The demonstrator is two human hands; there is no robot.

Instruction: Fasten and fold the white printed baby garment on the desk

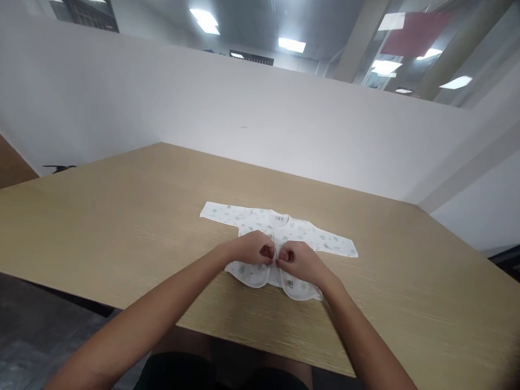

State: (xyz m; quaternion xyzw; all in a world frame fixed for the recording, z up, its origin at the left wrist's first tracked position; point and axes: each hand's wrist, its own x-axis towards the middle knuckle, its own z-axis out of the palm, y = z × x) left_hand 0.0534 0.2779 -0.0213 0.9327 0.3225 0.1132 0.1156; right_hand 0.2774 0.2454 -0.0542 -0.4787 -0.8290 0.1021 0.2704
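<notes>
A small white baby shirt (300, 230) with a pale green and brown print lies flat on the wooden table (174, 179), its long sleeves spread to both sides and its neckline away from me. My left hand (258, 248) is closed in a pinch on the shirt's left front edge, near the middle of the chest. Just beside it, my right hand (298, 259) pinches the right front edge. The two hands almost touch. Below them the rounded front hems part, and some of the back panel shows between. Any fastener at the fingertips is too small to make out.
A white partition wall (260, 114) rises along the table's far edge and continues on the right. The table's near edge runs in front of my lap. A dark object (60, 168) shows past the table's left edge.
</notes>
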